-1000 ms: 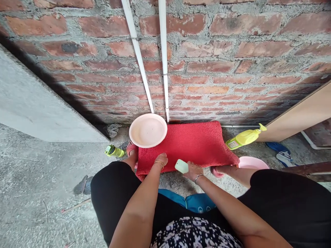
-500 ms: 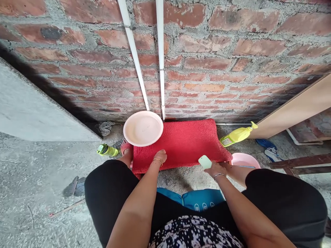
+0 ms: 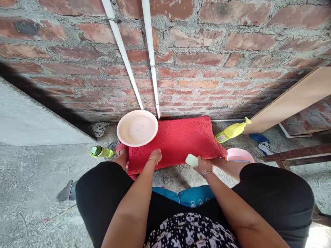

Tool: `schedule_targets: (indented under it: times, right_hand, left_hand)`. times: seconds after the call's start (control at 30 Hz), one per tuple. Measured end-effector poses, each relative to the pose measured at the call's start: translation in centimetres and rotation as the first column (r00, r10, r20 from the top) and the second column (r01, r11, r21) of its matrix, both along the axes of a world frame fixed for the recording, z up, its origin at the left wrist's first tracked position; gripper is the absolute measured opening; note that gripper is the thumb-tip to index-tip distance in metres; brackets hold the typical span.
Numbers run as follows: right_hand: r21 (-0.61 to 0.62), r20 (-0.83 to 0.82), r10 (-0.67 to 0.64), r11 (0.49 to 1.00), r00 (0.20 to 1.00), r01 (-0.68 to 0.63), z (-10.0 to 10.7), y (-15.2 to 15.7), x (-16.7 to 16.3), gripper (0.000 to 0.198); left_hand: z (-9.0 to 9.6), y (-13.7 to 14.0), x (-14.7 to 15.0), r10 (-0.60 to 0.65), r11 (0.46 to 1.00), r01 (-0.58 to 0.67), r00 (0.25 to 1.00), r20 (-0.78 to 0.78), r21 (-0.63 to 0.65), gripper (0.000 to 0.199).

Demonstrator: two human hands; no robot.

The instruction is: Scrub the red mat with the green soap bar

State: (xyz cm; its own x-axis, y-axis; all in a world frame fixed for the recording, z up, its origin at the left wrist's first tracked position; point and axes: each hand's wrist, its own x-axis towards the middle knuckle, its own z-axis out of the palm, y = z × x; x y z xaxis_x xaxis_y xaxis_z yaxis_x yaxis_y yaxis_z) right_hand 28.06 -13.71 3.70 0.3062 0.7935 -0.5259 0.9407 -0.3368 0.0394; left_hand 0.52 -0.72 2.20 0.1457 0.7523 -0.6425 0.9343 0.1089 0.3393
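Observation:
A red textured mat lies over a low support in front of the wall. My left hand rests on its near left part with the fingers curled closed; what is under them is hidden. My right hand grips a pale green flat piece with rounded corners at the mat's near edge. What kind of thing it is cannot be made out. On the mat's far left corner sits a pale pink basin, with small dark specks inside. A yellow pump bottle leans by the mat's right end.
Behind is a brick wall with two white pipes. A green bottle lies left of the mat. Another pink basin stands at the right, near a wooden frame. A pale slab leans at the left.
My right hand has moved left along the mat's near edge with the pale green piece, which now looks more tilted. My left hand stays about where it was. The whole view has shifted slightly.

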Motion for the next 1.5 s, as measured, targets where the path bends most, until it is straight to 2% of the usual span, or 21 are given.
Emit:
schedule_targets:
  times: [0.03,0.1,0.17,0.23,0.33,0.4,0.47,0.6,0.7,0.77,0.83,1.0,1.23,1.37,1.5]
  right_hand:
    - [-0.009,0.028,-0.094,0.996,0.995,0.094,0.2,-0.4,1.8,0.055]
    - [-0.004,0.066,-0.297,0.955,0.953,0.298,0.7,-1.1,4.7,0.059]
    - [0.02,0.055,-0.407,0.913,0.912,0.406,1.2,-1.2,5.8,0.062]
    - [0.042,-0.007,-0.363,0.931,0.932,0.363,1.5,-0.7,4.9,0.06]
    - [0.045,-0.083,-0.151,0.987,0.985,0.155,1.3,0.7,1.4,0.057]
    - [0.03,-0.077,-0.032,0.999,0.997,0.035,0.9,1.7,-0.5,0.057]
    - [0.012,-0.067,-0.004,1.0,0.998,0.005,0.6,2.2,-0.9,0.058]
    - [-0.002,-0.035,-0.179,0.984,0.983,0.179,0.6,1.8,2.4,0.061]
    - [0.019,0.013,-0.357,0.934,0.934,0.357,1.3,1.0,5.3,0.062]
    - [0.043,-0.005,-0.447,0.893,0.894,0.447,1.7,0.9,6.1,0.064]
    - [0.063,-0.049,-0.457,0.886,0.888,0.459,1.8,1.2,5.9,0.066]
    - [0.071,-0.106,-0.358,0.928,0.928,0.366,1.0,2.2,4.0,0.067]
    - [0.061,-0.151,-0.454,0.882,0.878,0.467,0.1,2.0,5.1,0.066]
    - [0.07,-0.184,-0.483,0.862,0.856,0.502,0.6,2.4,5.0,0.065]
    - [0.079,-0.226,-0.496,0.849,0.839,0.523,1.3,3.1,4.6,0.064]
  left_hand:
    - [0.0,0.0,0.2,-0.005,1.0,0.005,1.0,0.006,-0.002,0.022]
    - [-0.1,0.0,0.8,-0.016,1.0,0.016,1.0,0.022,-0.007,0.023]
    - [-0.2,0.1,1.2,-0.021,1.0,0.021,0.999,0.034,-0.012,0.023]
    - [-0.3,0.1,1.5,-0.022,1.0,0.022,0.999,0.039,-0.017,0.024]
    - [-0.3,0.0,1.2,-0.016,0.999,0.017,0.999,0.029,-0.027,0.023]
    - [-0.3,-0.1,0.8,-0.01,0.999,0.011,1.0,0.016,-0.03,0.023]
    - [-0.3,-0.2,0.4,-0.004,1.0,0.005,1.0,0.004,-0.028,0.024]
    - [-0.2,-0.2,0.2,-0.002,1.0,0.002,1.0,-0.001,-0.025,0.027]
    - [-0.2,-0.1,0.5,-0.009,1.0,0.009,1.0,0.003,-0.027,0.026]
    - [-0.3,-0.1,0.7,-0.014,0.999,0.014,1.0,0.005,-0.031,0.026]
    - [-0.3,-0.1,0.8,-0.018,0.999,0.018,1.0,0.003,-0.035,0.028]
    - [-0.2,-0.1,0.4,-0.038,0.998,0.036,0.999,-0.02,-0.055,0.028]
    - [0.8,-0.4,0.7,-0.075,0.993,0.069,0.996,-0.055,-0.095,0.03]
    - [2.8,-0.1,1.5,-0.109,0.99,0.102,0.992,-0.068,-0.094,0.032]
    - [6.6,0.1,2.3,-0.159,0.987,0.158,0.986,-0.042,-0.04,0.04]
